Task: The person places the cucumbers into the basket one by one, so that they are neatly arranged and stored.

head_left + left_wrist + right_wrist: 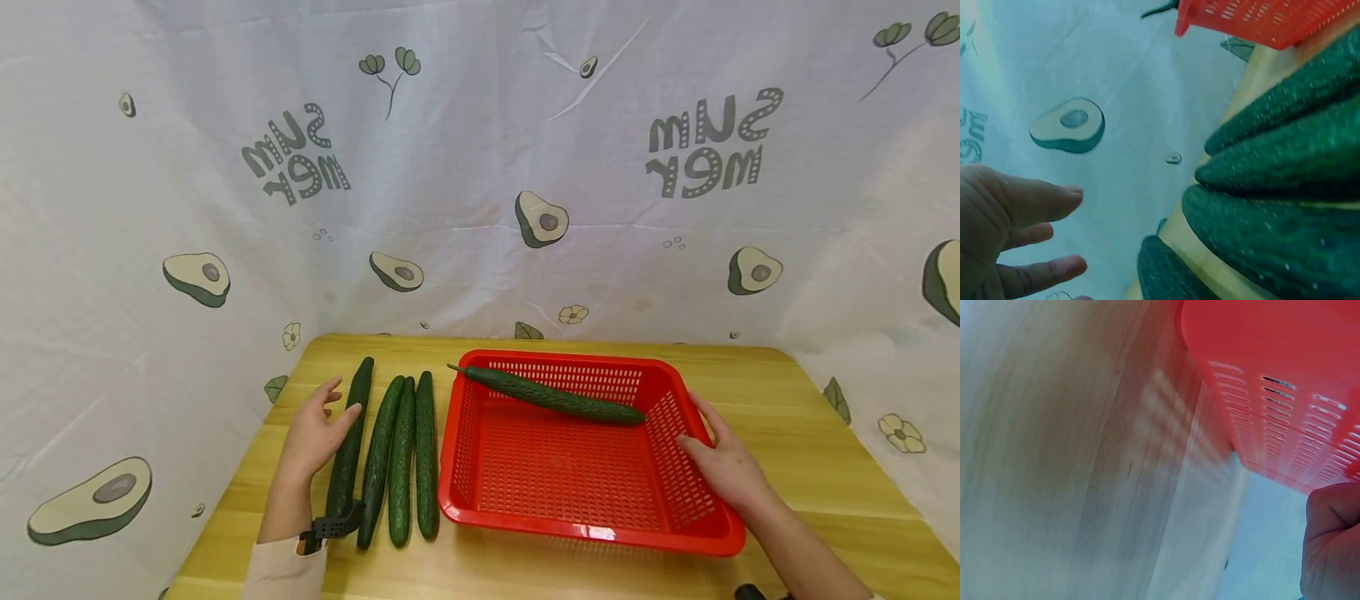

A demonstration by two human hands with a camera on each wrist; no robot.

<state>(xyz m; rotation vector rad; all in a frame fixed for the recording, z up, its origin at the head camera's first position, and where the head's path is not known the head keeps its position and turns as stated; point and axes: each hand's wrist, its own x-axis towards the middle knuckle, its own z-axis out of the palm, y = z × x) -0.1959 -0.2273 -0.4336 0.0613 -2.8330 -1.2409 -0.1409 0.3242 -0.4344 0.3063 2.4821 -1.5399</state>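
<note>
A red plastic basket (592, 533) sits on a wooden table (787, 417). One long cucumber (555, 398) lies slantwise across the basket's far part, its stem end over the back left rim. Left of the basket, several cucumbers (402, 458) lie side by side on the table. My left hand (318, 429) is beside the leftmost cucumber (351, 450), fingers spread and thumb touching it, holding nothing. In the left wrist view the left hand (1016, 219) shows spread fingers beside the cucumbers (1285, 162). My right hand (723, 462) holds the basket's right wall, thumb inside, fingers outside.
A white cloth printed with avocados (480, 167) hangs behind and at both sides of the table. Bare wood shows right of the basket and along the front edge. A black wrist mount (333, 525) is by the cucumbers' near ends. The right wrist view shows the basket wall (1272, 375) over tabletop (1085, 456).
</note>
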